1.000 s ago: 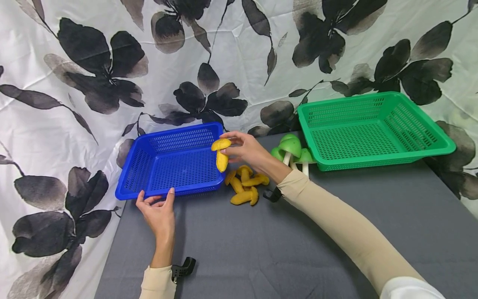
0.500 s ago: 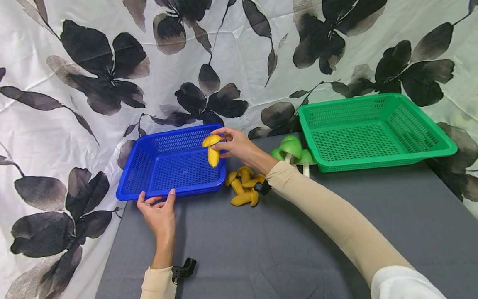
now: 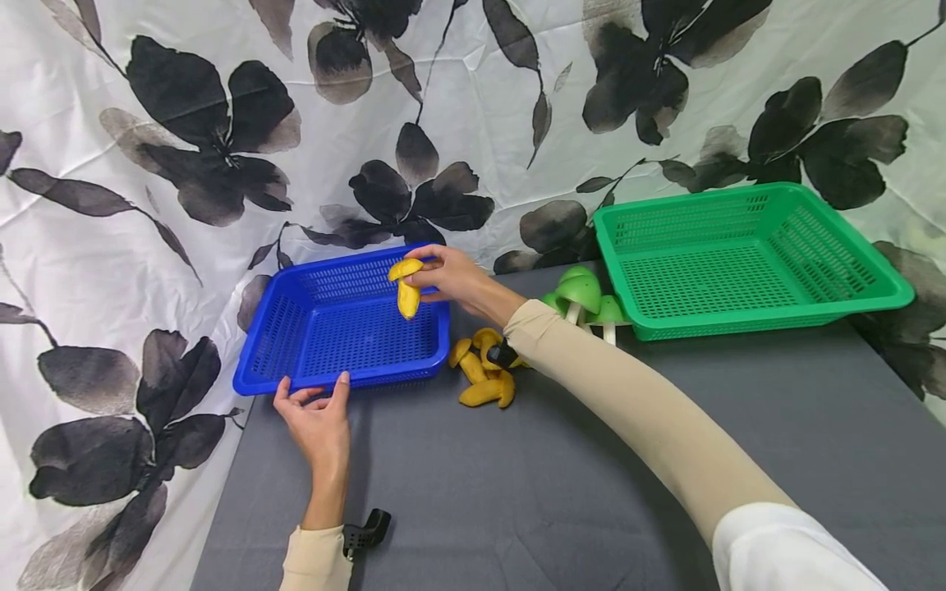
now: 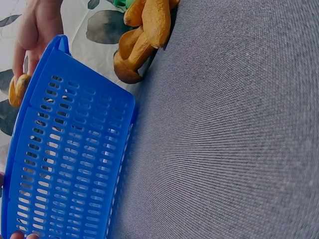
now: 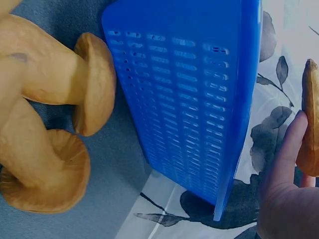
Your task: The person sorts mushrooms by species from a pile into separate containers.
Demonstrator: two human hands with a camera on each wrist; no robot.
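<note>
A yellow toy mushroom (image 3: 408, 300) is pinched in my right hand (image 3: 458, 283), over the right part of the blue basket (image 3: 347, 381). Its cap points up and its stem hangs down. In the right wrist view, the thumb presses the side of this mushroom (image 5: 312, 119) beyond the basket's rim. My left hand (image 3: 318, 423) holds the basket's front rim near its left corner. In the left wrist view, fingertips (image 4: 19, 235) show at the basket's outer wall (image 4: 70, 149). Several yellow mushrooms (image 3: 482, 392) lie piled on the grey cloth right of the basket, partly hidden by the right wrist.
Several green-capped mushrooms (image 3: 580, 291) with white stems stand behind my right forearm. A green basket (image 3: 761, 322) sits at the back right of the grey table (image 3: 562, 492). A floral curtain (image 3: 510, 123) hangs behind everything.
My right hand has carried the yellow mushroom left and slightly up, from the blue basket's right edge to over its inside. The left hand stays on the front rim.
</note>
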